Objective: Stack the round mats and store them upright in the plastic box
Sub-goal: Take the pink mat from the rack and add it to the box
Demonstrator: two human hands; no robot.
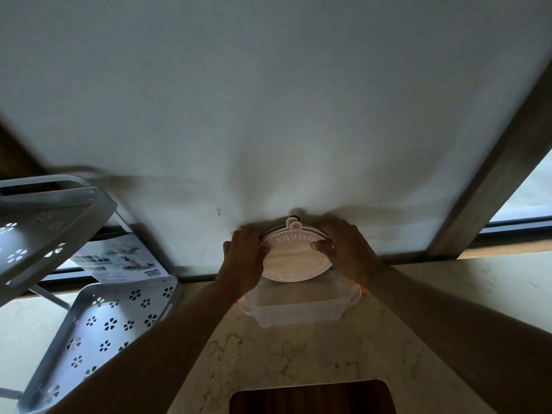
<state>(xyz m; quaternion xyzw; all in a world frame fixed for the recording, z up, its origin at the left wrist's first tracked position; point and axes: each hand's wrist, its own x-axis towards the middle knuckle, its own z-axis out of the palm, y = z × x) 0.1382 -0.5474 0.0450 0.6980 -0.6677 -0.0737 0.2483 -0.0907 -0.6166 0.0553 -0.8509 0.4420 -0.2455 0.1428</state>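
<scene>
Pale marbled stone countertop [298, 354] is meeting a blank white wall | grey perforated metal rack [98, 318] is running off-frame left | clear plastic box with orange latches [298, 309] is sitting mid-counter | stacked round pink mats [295, 258], back layers hidden, are standing on edge over the box | left hand [243, 258] and right hand [343, 249] are gripping their sides.

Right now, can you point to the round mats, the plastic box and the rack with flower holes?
round mats [294, 259], head view, front mat's pale face.
plastic box [298, 307], head view, clear near wall.
rack [119, 318], head view, lower perforated panel.
</scene>
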